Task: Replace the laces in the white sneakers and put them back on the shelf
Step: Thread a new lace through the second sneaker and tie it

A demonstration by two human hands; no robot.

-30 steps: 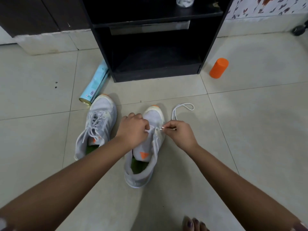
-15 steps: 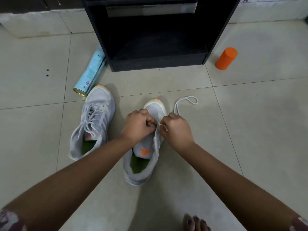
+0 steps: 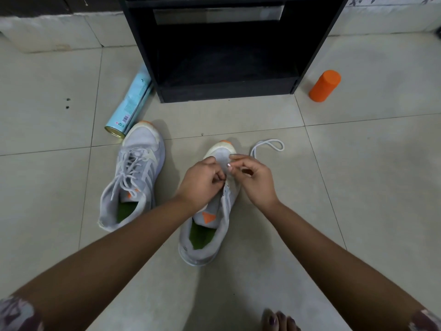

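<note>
Two white sneakers with orange toe tips lie on the tiled floor. The left sneaker (image 3: pixel 133 177) is fully laced. The right sneaker (image 3: pixel 210 223) has most eyelets bare, and both my hands work at its front eyelets. My left hand (image 3: pixel 202 181) is closed on the sneaker's eyelet edge. My right hand (image 3: pixel 254 179) pinches the tip of a white lace between thumb and forefinger. The rest of the lace (image 3: pixel 268 146) loops on the floor beside the toe.
A black open shelf unit (image 3: pixel 307 68) stands straight ahead on the floor. A light blue spray can (image 3: pixel 130 106) lies by its left corner, touching the laced sneaker's toe. An orange cylinder (image 3: pixel 324 86) lies to the right. My toes (image 3: pixel 278 321) show at the bottom.
My hands came together over the right sneaker's front eyelets, and my right hand has lifted the lace tip toward the toe. The camera tilted down and closer.
</note>
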